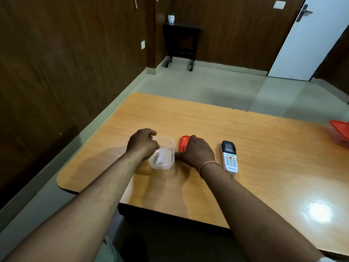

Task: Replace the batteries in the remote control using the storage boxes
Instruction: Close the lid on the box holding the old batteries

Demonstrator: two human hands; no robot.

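Observation:
A clear plastic storage box (166, 150) stands open on the wooden table (245, 140), with small dark items, blurred, lying inside it. My left hand (142, 143) hovers over the box's left rim, fingers curled into it. Whether they pinch anything is hidden. Just right of the box lies its red lid (182, 145), flat on the table, with my right hand (196, 153) pressed down on it. A white remote control (229, 157) with a dark screen end lies face up to the right of that hand, untouched.
A second storage box with a red lid (340, 133) sits at the table's far right edge. The table's left corner is rounded, with floor beyond it. A dark side table (181, 40) stands against the far wall.

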